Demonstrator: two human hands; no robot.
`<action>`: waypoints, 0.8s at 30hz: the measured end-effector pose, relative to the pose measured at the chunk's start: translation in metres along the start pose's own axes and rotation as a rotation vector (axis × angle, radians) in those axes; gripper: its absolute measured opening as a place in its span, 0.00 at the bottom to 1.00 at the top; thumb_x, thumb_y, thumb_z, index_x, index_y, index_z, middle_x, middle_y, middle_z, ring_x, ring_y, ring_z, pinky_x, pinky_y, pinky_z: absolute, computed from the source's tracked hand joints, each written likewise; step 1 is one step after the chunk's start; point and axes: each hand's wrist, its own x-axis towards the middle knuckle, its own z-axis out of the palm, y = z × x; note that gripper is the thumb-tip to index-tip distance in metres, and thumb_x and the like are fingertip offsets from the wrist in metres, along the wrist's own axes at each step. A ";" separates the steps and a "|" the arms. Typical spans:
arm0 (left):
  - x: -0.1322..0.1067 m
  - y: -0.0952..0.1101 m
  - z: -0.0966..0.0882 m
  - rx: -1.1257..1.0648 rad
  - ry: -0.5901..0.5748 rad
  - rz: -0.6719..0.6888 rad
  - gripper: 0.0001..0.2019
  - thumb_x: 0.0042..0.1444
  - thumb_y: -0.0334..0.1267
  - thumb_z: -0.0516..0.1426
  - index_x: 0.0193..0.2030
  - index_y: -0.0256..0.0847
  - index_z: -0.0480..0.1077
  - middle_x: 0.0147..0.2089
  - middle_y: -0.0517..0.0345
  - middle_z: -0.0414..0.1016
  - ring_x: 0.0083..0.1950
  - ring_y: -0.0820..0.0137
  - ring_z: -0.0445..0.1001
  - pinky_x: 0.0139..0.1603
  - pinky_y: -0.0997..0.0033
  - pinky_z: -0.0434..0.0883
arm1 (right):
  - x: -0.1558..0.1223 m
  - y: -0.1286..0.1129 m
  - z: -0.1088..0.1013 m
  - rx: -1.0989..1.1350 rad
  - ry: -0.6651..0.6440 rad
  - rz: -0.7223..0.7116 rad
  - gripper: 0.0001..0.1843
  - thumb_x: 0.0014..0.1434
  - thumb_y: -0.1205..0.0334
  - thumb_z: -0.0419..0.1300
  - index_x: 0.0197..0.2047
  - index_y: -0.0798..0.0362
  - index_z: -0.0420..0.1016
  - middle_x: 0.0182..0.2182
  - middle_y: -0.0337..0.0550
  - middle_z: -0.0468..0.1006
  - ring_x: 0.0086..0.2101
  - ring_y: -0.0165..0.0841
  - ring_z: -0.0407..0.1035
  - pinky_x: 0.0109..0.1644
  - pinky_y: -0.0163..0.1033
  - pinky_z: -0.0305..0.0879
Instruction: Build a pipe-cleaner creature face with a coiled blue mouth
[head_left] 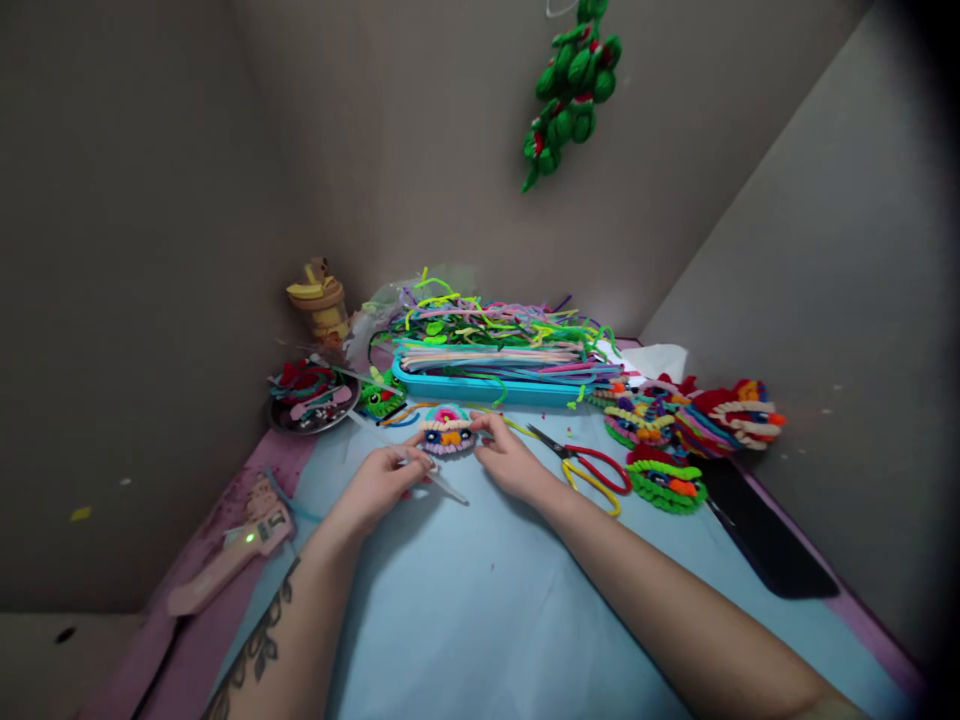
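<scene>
Around the small figure (pixel 447 430) on the table (pixel 480 610): tray (pixel 487 390) at twelve o'clock, dish (pixel 311 408) at ten, glue gun (pixel 232 555) at eight, thin rod (pixel 448 489) at six, scissors (pixel 590 468) at four, other figures (pixel 690 432) at three.

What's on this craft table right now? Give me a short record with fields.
Surface: light blue table cover
Left hand: holds a thin stick, fingertips at the pipe-cleaner face
Right hand: pinches the other side of the pipe-cleaner face
Right of hands: scissors, finished figures
Behind: teal tray of pipe cleaners
Left edge: pink glue gun
Wall: green hanging ornament
</scene>
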 end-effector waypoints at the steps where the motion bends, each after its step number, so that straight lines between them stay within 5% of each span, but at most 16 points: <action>1: -0.001 0.002 0.000 -0.003 0.024 -0.005 0.14 0.43 0.48 0.60 0.24 0.36 0.74 0.51 0.45 0.75 0.46 0.57 0.73 0.23 0.78 0.61 | -0.007 -0.003 -0.003 -0.021 0.025 -0.015 0.18 0.49 0.73 0.51 0.44 0.50 0.62 0.57 0.47 0.64 0.57 0.37 0.59 0.60 0.50 0.55; 5: -0.009 0.007 0.008 -0.010 0.135 0.045 0.16 0.46 0.49 0.60 0.24 0.34 0.74 0.49 0.47 0.75 0.35 0.67 0.71 0.24 0.77 0.61 | -0.040 -0.022 -0.008 -0.052 0.081 -0.115 0.16 0.55 0.67 0.53 0.48 0.49 0.65 0.53 0.46 0.69 0.54 0.36 0.62 0.57 0.46 0.59; 9: -0.016 0.004 0.025 -0.042 -0.103 0.176 0.14 0.48 0.47 0.60 0.29 0.35 0.76 0.34 0.53 0.76 0.30 0.71 0.68 0.27 0.76 0.64 | -0.068 -0.034 -0.003 0.017 -0.033 -0.124 0.07 0.57 0.62 0.55 0.40 0.51 0.71 0.36 0.42 0.77 0.37 0.32 0.72 0.42 0.38 0.68; 12: -0.017 -0.001 0.034 -0.065 -0.185 0.170 0.14 0.48 0.45 0.61 0.36 0.36 0.76 0.32 0.55 0.76 0.30 0.71 0.69 0.29 0.75 0.65 | -0.077 -0.032 0.002 0.100 -0.013 -0.099 0.07 0.56 0.63 0.58 0.39 0.51 0.71 0.28 0.37 0.76 0.30 0.30 0.71 0.36 0.35 0.68; 19: -0.017 -0.001 0.034 -0.113 -0.203 0.181 0.11 0.45 0.40 0.63 0.36 0.37 0.77 0.38 0.53 0.79 0.40 0.64 0.74 0.44 0.68 0.68 | -0.082 -0.024 0.000 0.000 0.111 -0.216 0.11 0.56 0.66 0.57 0.43 0.50 0.73 0.36 0.41 0.78 0.35 0.32 0.72 0.39 0.37 0.69; 24: -0.017 -0.004 0.037 -0.129 -0.176 0.108 0.14 0.43 0.42 0.64 0.35 0.35 0.77 0.33 0.54 0.78 0.34 0.66 0.72 0.37 0.70 0.67 | -0.083 -0.028 -0.004 -0.083 0.136 -0.338 0.11 0.59 0.68 0.55 0.41 0.47 0.76 0.34 0.42 0.77 0.36 0.33 0.71 0.40 0.38 0.68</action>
